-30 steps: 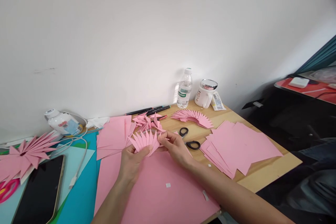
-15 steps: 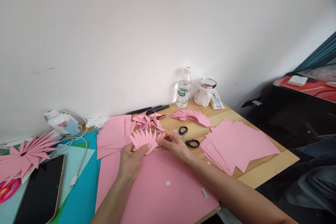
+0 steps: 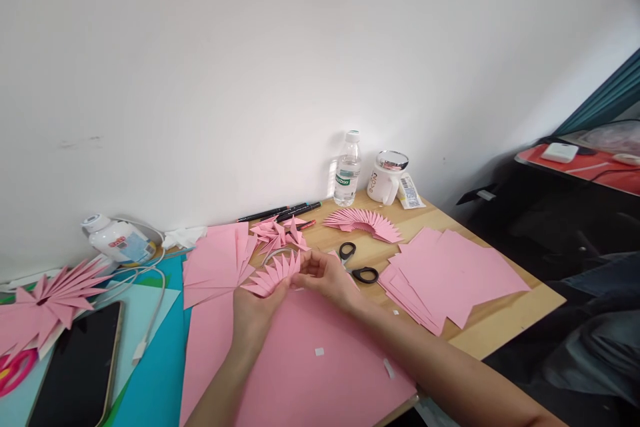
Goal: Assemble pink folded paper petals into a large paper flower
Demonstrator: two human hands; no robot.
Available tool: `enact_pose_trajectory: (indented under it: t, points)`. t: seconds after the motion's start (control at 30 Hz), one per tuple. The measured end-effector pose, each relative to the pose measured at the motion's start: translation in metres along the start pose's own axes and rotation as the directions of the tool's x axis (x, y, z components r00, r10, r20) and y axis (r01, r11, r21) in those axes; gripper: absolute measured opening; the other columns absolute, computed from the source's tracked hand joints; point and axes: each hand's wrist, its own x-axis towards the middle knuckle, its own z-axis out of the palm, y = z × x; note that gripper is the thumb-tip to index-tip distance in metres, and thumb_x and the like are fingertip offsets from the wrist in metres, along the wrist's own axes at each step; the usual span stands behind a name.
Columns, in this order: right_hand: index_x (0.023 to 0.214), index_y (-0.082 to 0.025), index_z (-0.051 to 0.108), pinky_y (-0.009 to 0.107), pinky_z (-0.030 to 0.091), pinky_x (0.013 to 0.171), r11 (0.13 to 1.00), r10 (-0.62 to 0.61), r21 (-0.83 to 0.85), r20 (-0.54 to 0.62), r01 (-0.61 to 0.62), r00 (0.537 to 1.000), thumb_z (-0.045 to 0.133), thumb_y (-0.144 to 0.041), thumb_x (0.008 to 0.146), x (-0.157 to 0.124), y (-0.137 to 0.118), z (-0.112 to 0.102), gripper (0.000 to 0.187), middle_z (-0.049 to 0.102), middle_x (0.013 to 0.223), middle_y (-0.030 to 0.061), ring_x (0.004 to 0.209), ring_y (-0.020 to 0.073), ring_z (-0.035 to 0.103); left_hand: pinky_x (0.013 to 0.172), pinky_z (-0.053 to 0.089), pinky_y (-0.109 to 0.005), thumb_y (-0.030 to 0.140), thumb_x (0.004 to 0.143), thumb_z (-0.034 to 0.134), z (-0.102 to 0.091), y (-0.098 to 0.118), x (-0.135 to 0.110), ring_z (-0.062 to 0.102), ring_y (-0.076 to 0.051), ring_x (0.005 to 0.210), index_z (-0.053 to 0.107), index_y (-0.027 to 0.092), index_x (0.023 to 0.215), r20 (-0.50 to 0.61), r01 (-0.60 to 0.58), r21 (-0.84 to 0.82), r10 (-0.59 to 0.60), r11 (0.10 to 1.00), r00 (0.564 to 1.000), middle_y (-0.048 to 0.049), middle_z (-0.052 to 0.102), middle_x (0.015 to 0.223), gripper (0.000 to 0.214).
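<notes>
Between my hands is a pink folded-paper fan [image 3: 274, 273] with pointed tips facing away from me. My left hand [image 3: 257, 310] grips its left and near side, the thumb lying along the lower edge. My right hand [image 3: 325, 278] pinches the fan's right end with fingers curled. Both hands are above a large pink paper sheet [image 3: 300, 360]. Just behind the fan lies a pile of small folded pink pieces [image 3: 277, 235]. Black-handled scissors [image 3: 356, 263] rest right of my right hand, their blades partly hidden.
A curved pink folded strip [image 3: 364, 221] and pink sheets [image 3: 455, 273] lie on the right. Behind stand a water bottle [image 3: 347, 170] and a white mug [image 3: 385, 179]. On the left are a phone [image 3: 77, 367], a white cable [image 3: 159, 307], a pink paper pinwheel [image 3: 55, 293] and a white bottle [image 3: 117, 240].
The fan has tilted flatter and turned, its tips now leaning rightward. My left hand has rolled over its near side, and my right fingers have curled in at its right end.
</notes>
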Motion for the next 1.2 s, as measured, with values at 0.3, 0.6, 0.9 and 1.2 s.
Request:
enact_pose_trajectory:
  t: [0.3, 0.6, 0.9, 1.2]
  points:
    - [0.074, -0.018, 0.053, 0.026, 0.048, 0.066, 0.964, -0.178, -0.218, -0.096, 0.154, 0.979, 0.057, -0.014, 0.064, -0.006, 0.007, 0.012, 0.012, 0.056, 0.075, -0.0006, 0.072, 0.0124, 0.054, 0.071, 0.053, -0.030, 0.021, 0.063, 0.066, 0.005, 0.000, -0.010, 0.066, -0.020, 0.075, 0.068, 0.019, 0.071, -0.050, -0.249, 0.058, 0.252, 0.967, 0.966, -0.0030, 0.071, 0.079, 0.008]
    - [0.072, -0.019, 0.051, 0.026, 0.046, 0.063, 0.938, -0.198, -0.319, -0.174, 0.136, 0.965, 0.052, -0.013, 0.062, -0.005, 0.008, 0.016, 0.011, 0.056, 0.072, -0.0001, 0.068, 0.0134, 0.052, 0.077, 0.050, -0.033, 0.016, 0.057, 0.071, 0.005, -0.001, -0.013, 0.065, -0.026, 0.082, 0.070, 0.024, 0.066, -0.047, -0.175, -0.032, 0.173, 0.984, 0.984, -0.0034, 0.071, 0.081, 0.012]
    - [0.072, -0.018, 0.053, 0.027, 0.046, 0.065, 0.949, -0.154, -0.299, -0.164, 0.100, 0.974, 0.054, -0.012, 0.060, -0.001, 0.011, 0.013, 0.014, 0.058, 0.071, -0.0006, 0.068, 0.0140, 0.054, 0.076, 0.049, -0.032, 0.017, 0.057, 0.070, 0.007, 0.004, -0.015, 0.064, -0.024, 0.079, 0.073, 0.025, 0.069, -0.046, -0.204, -0.004, 0.203, 0.979, 0.978, -0.0028, 0.071, 0.081, 0.015]
    - [0.076, -0.017, 0.059, 0.028, 0.047, 0.071, 0.992, -0.116, -0.034, 0.154, 0.122, 0.981, 0.076, -0.036, 0.062, -0.003, -0.012, 0.000, 0.029, 0.061, 0.074, -0.0005, 0.071, 0.0130, 0.058, 0.058, 0.051, -0.031, 0.026, 0.053, 0.076, -0.001, 0.002, -0.006, 0.064, -0.024, 0.066, 0.070, 0.018, 0.062, -0.116, -0.017, 0.040, 0.022, 0.999, 0.993, -0.0046, 0.069, 0.066, 0.014]
